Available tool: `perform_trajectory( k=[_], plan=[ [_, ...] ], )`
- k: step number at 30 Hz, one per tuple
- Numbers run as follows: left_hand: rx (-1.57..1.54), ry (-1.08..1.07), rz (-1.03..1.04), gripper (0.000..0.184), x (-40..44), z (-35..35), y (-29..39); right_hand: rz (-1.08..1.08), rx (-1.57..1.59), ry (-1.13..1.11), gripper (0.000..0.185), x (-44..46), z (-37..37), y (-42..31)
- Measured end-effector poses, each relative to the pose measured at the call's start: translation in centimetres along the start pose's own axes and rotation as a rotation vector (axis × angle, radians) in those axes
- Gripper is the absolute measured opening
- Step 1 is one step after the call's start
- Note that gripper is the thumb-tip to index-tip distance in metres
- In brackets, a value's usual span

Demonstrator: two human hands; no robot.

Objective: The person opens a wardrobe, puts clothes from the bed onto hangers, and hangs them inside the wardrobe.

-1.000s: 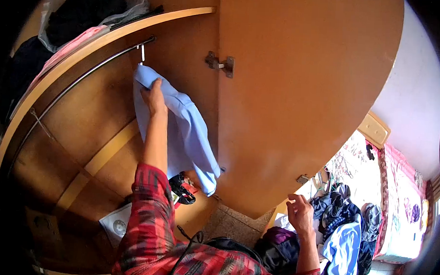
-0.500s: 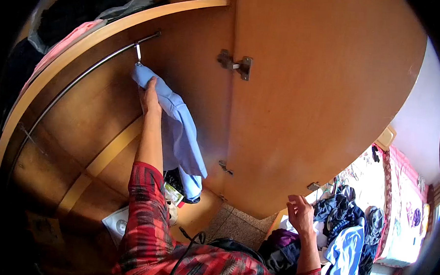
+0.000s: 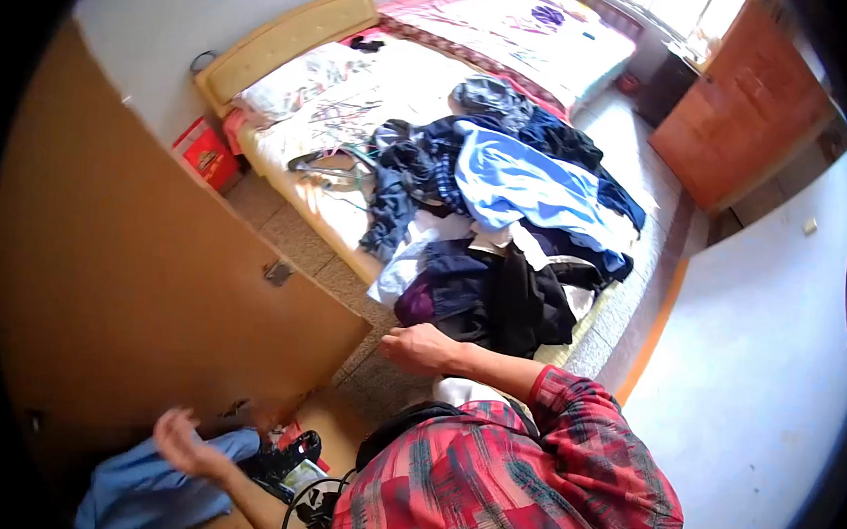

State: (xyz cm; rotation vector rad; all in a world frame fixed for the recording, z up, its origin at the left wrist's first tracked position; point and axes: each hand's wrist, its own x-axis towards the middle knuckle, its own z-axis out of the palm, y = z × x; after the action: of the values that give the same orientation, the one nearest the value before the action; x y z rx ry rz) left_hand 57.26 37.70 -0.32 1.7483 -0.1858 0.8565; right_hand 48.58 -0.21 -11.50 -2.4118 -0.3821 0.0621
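1. And the view has swung right round: the wardrobe rail is out of sight, and the bed (image 3: 343,225) fills the far middle
2. Down at near left, the left hand (image 3: 184,443), blurred, looks released: fingers spread in front of the blue shirt (image 3: 154,489), where a second ago they were grasping it
3. There's the shirt, low at near left beside the wardrobe door (image 3: 132,233); whether a hanger holds it, I cannot tell from here
4. So that hand looks free of the garment, a judgement from those parted fingers
5. Over to the right hand (image 3: 420,348), now at near centre: fingers curled, nothing showing in them, though I cannot tell how tightly closed
6. It's nearest the dark clothes (image 3: 533,302), heaped on the bed just beyond
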Motion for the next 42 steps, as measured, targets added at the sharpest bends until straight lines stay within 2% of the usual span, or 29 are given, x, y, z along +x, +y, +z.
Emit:
perform_trajectory(
  k=[1, 3, 5, 7, 11, 12, 16, 18, 24, 30, 34, 35, 36, 38, 39, 40, 42],
  plan=[
    [-0.027, -0.298, -0.173, 0.013, -1.4, 4.8, 2.5, 0.113, 0.004, -0.033, 0.019, -1.1, -0.7, 0.6],
    [-0.163, -0.754, -0.544, 0.014, -3.7, 10.2, 1.9, 0.198, 0.034, 0.018, 0.019, -3.4, 0.4, 3.8],
    [-0.126, -1.126, -0.636, 0.017, -5.8, 13.9, 1.5, 0.334, 0.063, 0.095, 0.018, -5.4, 1.0, 6.1],
    [-0.192, -1.295, -0.886, 0.020, -8.2, 16.9, 1.6, 0.457, 0.068, 0.144, 0.017, -7.8, 0.8, 8.6],
    [-0.211, -1.558, -1.082, 0.027, -10.7, 20.9, 1.3, 0.796, 0.212, 0.172, 0.019, -11.8, 1.2, 14.5],
    [-0.193, -1.556, -1.098, 0.027, -10.9, 21.5, 1.3, 0.891, 0.244, 0.162, 0.020, -12.6, 1.0, 15.9],
    [-0.157, -1.507, -1.136, 0.027, -10.8, 24.1, 0.7, 0.993, 0.299, 0.254, 0.019, -13.5, -0.2, 22.7],
    [-0.156, -1.429, -1.136, 0.026, -11.1, 25.2, 0.0, 0.984, 0.223, 0.310, 0.015, -11.7, -1.5, 26.7],
    [-0.086, -1.239, -1.206, 0.026, -12.6, 26.6, 1.0, 0.704, 0.229, 0.578, 0.010, 3.0, -5.6, 36.8],
    [-0.041, -1.114, -1.378, 0.028, -13.9, 24.0, 1.1, 0.544, 0.112, 0.443, 0.011, 16.3, -2.2, 42.8],
    [0.062, -1.065, -1.459, 0.030, -14.1, 22.1, 0.0, 0.602, 0.402, 0.399, 0.016, 25.8, 2.5, 45.5],
    [0.066, -1.040, -1.486, 0.032, -14.1, 21.9, -0.3, 0.729, 0.547, 0.380, 0.018, 27.8, 3.1, 45.7],
    [0.046, -0.975, -1.533, 0.029, -14.8, 21.0, -1.2, 0.720, 0.561, 0.463, 0.020, 29.8, 4.4, 46.2],
    [0.073, -0.986, -1.461, 0.034, -15.2, 20.7, -1.4, 0.775, 0.805, 0.447, 0.026, 34.0, 7.3, 48.6],
    [0.088, -0.959, -1.437, 0.032, -16.1, 20.0, -2.0, 0.815, 1.083, 0.493, 0.039, 35.9, 8.5, 49.2],
    [0.100, -0.933, -1.412, 0.031, -17.1, 19.3, -2.5, 0.823, 1.226, 0.541, 0.042, 37.4, 8.7, 48.8],
    [0.074, -0.864, -1.526, 0.030, -18.1, 18.4, -3.3, 0.904, 1.342, 0.519, 0.062, 39.6, 9.4, 49.1]
  ],
)
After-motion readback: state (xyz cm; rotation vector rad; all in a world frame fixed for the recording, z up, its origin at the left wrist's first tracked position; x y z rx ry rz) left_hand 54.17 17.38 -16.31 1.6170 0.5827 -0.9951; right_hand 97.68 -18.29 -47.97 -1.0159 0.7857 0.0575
